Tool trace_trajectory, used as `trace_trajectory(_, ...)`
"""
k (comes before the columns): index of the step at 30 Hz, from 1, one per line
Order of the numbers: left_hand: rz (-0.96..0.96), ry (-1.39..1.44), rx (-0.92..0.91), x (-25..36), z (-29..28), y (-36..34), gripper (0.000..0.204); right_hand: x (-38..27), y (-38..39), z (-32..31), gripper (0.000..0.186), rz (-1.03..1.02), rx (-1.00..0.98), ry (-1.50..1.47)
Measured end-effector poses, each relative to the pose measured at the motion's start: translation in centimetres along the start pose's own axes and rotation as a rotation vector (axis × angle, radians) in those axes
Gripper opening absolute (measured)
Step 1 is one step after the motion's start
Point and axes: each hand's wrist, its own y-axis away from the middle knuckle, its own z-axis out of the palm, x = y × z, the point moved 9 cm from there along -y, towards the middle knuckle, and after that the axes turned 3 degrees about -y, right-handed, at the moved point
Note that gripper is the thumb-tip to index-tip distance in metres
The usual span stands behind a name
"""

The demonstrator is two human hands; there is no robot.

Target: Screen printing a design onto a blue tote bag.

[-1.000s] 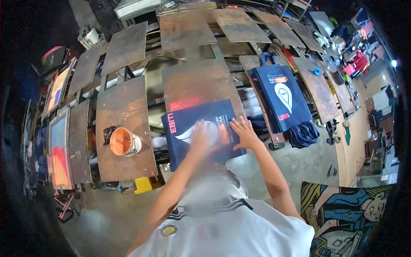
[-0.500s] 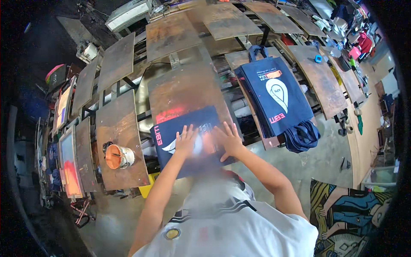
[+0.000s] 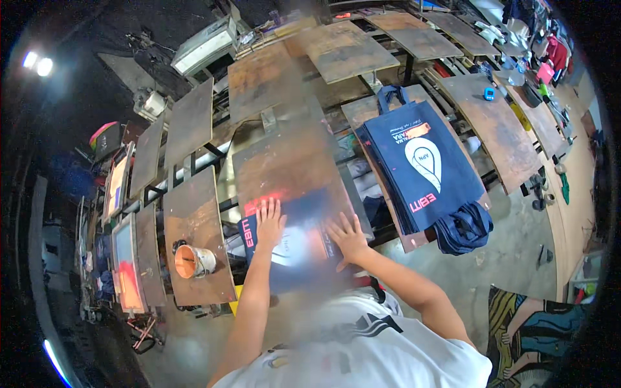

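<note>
Left hand (image 3: 270, 223), fingers spread, has shifted toward red print (image 3: 248, 233) on blue bag (image 3: 300, 218); right hand (image 3: 348, 239) stays splayed at opposite end; bag lies on board (image 3: 278, 165); hands now span more of it.

White bucket (image 3: 196, 262) on a brown board (image 3: 194, 210)
A partly red panel (image 3: 127, 268) is left of the bucket; a little blue gadget (image 3: 489, 94) sits far to the bucket's right.

The bag (image 3: 296, 251) is navy with pink and white print, the stack (image 3: 424, 169) likewise; the bucket (image 3: 203, 261) is white, orange inside; the shirt (image 3: 375, 354), white, black-striped.
</note>
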Motion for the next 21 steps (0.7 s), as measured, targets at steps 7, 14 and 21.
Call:
trace_trajectory(7,0.455,0.105,-0.127,14.3,-2.1,-0.7,0.060,0.9,0.3,1.4,0.149,0.038,-0.017,-0.003)
trace_trajectory(14,0.035,-0.006,-0.041,3.1,0.9,-2.4,0.059,0.3,-0.9,2.0,0.146,-0.004,0.208,-0.017)
trace_trajectory(21,0.248,0.123,-0.038,13.1,-4.0,-1.5,0.060,1.6,-4.8,-1.6,0.136,0.027,0.364,0.151)
